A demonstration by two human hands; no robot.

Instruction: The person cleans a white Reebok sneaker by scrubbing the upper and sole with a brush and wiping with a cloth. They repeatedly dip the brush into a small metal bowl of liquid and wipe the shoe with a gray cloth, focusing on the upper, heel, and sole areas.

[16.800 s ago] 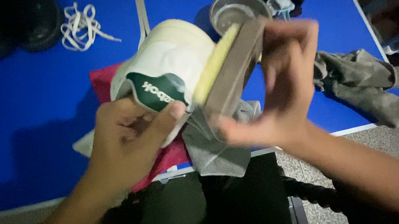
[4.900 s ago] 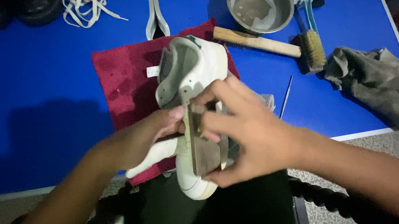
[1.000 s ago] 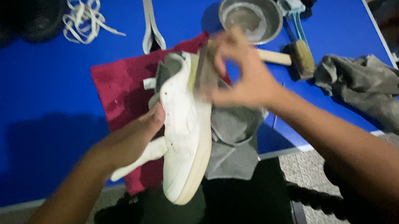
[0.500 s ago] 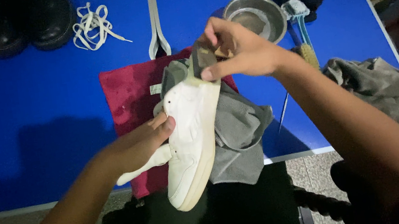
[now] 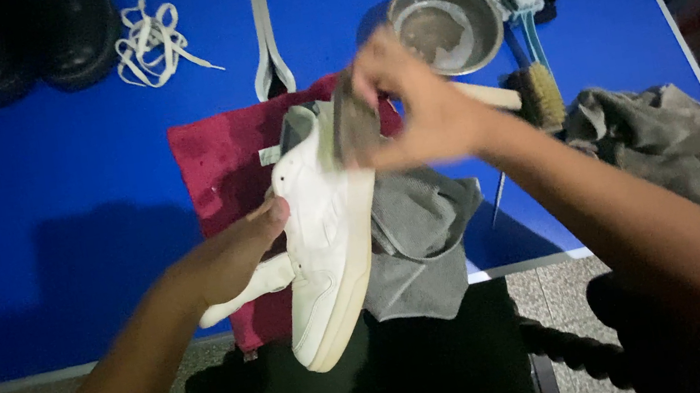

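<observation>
- Far left of the left hand, dark boots [image 5: 0, 45] stood along the far edge of the blue bench [image 5: 32, 205], with a loose tangle of white shoelaces [image 5: 155, 46] just beside them.
- The left hand [image 5: 235, 258] was closed around the white sneaker [image 5: 327, 227] from its left flank, thumb on the upper and fingers hidden behind; it held the shoe tilted on its side, sole turned to the right, toe hanging over the near bench edge.
- Compared with a moment before, the sneaker had barely shifted in that grip, so the left hand served as a steady clamp.
- Under the left hand lay a dark red towel [image 5: 217, 160]; beyond it a pale shoehorn-like tool [image 5: 265, 35] pointed away.
- The right hand [image 5: 420, 109], blurred by motion, gripped a sponge block [image 5: 353, 118] pressed against the heel end of the sneaker; half a second earlier it sat slightly higher, which suggests scrubbing strokes on that end.
- The right forearm came in from the lower right, wrist bent back toward the shoe.
- Below the right hand a grey cloth [image 5: 420, 241] draped beneath the sneaker.
- Beyond the right hand stood a metal bowl [image 5: 444, 23]; to its right lay a wooden-handled brush [image 5: 536, 93], a light blue brush [image 5: 524, 8] and a crumpled grey-green rag [image 5: 661, 134].
</observation>
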